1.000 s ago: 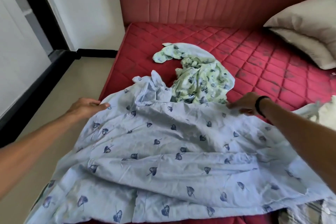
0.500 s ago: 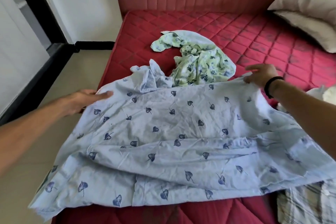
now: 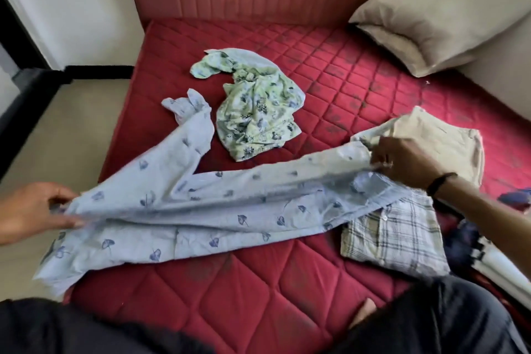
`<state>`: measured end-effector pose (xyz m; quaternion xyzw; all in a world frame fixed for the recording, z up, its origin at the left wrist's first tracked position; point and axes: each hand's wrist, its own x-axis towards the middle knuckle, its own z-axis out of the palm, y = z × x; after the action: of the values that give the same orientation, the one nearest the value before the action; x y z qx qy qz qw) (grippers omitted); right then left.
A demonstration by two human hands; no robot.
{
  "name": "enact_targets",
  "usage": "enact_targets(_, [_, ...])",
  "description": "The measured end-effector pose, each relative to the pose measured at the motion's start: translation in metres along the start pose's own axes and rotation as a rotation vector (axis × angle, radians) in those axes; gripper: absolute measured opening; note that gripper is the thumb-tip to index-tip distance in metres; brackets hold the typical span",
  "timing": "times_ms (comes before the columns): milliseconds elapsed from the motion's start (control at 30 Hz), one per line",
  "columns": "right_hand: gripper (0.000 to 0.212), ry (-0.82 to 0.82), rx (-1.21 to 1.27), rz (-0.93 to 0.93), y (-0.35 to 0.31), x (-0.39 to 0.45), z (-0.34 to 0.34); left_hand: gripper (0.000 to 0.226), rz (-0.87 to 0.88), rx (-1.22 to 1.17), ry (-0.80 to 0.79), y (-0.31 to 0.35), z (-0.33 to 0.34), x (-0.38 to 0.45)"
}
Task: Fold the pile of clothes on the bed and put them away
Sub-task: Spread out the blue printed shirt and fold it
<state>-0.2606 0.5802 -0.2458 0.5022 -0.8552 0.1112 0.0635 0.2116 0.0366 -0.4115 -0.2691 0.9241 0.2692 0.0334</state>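
Left hand (image 3: 34,211): off the mattress's left edge, fingers and thumb pinching one end of the pale blue leaf-print shirt (image 3: 201,207).
Blue shirt: stretched lengthwise across the near half of the red mattress (image 3: 258,293), doubled along its length; one sleeve (image 3: 186,112) trails toward the middle, and the left end hangs past the left edge.
Green floral garment (image 3: 255,112): crumpled mid-mattress, not yet folded, just beside that sleeve.
Right hand (image 3: 408,164): fingers curled, gripping the shirt's other end, above the folded plaid shirt (image 3: 396,236).
Beige folded piece (image 3: 442,138): behind the right hand, near the right edge.
Step in hand: judged to be the lengthwise fold of the blue shirt.
Next move: likely lay it flat, tuck in the sleeve, then fold end to end.
Room: bare mattress in front of the shirt; the overhanging left end could slide off.
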Motion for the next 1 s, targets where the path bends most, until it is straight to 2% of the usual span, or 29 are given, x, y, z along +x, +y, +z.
enact_targets(33, [0.029,-0.018,-0.018,-0.038,-0.003,-0.018,0.008,0.028,0.019,0.144,-0.03,-0.01,-0.016,-0.045])
enact_targets(67, [0.032,-0.046,-0.04,-0.054,-0.008,-0.034,0.016,0.029,-0.102,0.087,0.034,0.008,-0.014,-0.049])
enact_targets(167, [0.035,-0.139,-0.131,-0.024,-0.01,-0.053,0.039,0.033,-0.087,0.237,0.206,0.046,-0.008,-0.087])
enact_targets(267, [0.02,-0.438,-0.268,0.12,-0.024,-0.044,0.041,0.027,-0.23,0.233,0.132,0.094,-0.008,-0.095])
enact_targets(333, [0.02,-0.577,-0.372,0.161,-0.037,-0.026,0.039,0.035,-0.306,0.178,0.021,0.102,-0.014,-0.097])
enact_targets(367, [0.023,-0.556,-0.367,0.183,-0.047,-0.016,0.038,0.044,-0.353,0.069,-0.025,0.104,-0.018,-0.097])
enact_targets(433, [0.025,-0.388,-0.267,0.167,-0.076,0.017,0.037,0.06,-0.437,-0.147,-0.034,0.112,-0.022,-0.097])
enact_targets(500, [0.011,-0.316,-0.107,0.119,-0.123,0.058,0.041,0.067,-0.476,-0.366,0.105,0.122,-0.016,-0.097])
enact_targets(567, [0.014,-0.278,0.089,0.086,-0.176,0.107,0.052,0.06,-0.502,-0.532,0.299,0.127,-0.002,-0.101])
enact_targets(667, [0.02,-0.232,0.28,0.049,-0.24,0.186,0.082,0.052,-0.536,-0.571,0.301,0.123,0.011,-0.103])
enact_targets(767, [0.024,-0.242,0.305,0.064,-0.289,0.273,0.121,0.054,-0.485,-0.563,0.228,0.111,0.01,-0.098])
enact_targets(900, [0.059,-0.269,0.149,0.151,-0.34,0.35,0.185,0.044,-0.451,-0.603,0.131,0.095,0.012,-0.094])
enact_targets(933, [0.061,-0.295,0.061,0.168,-0.346,0.357,0.193,0.04,-0.443,-0.601,0.125,0.095,0.012,-0.093])
enact_targets(1000, [0.048,-0.302,-0.049,0.184,-0.348,0.366,0.211,0.036,-0.434,-0.617,0.126,0.09,0.015,-0.094])
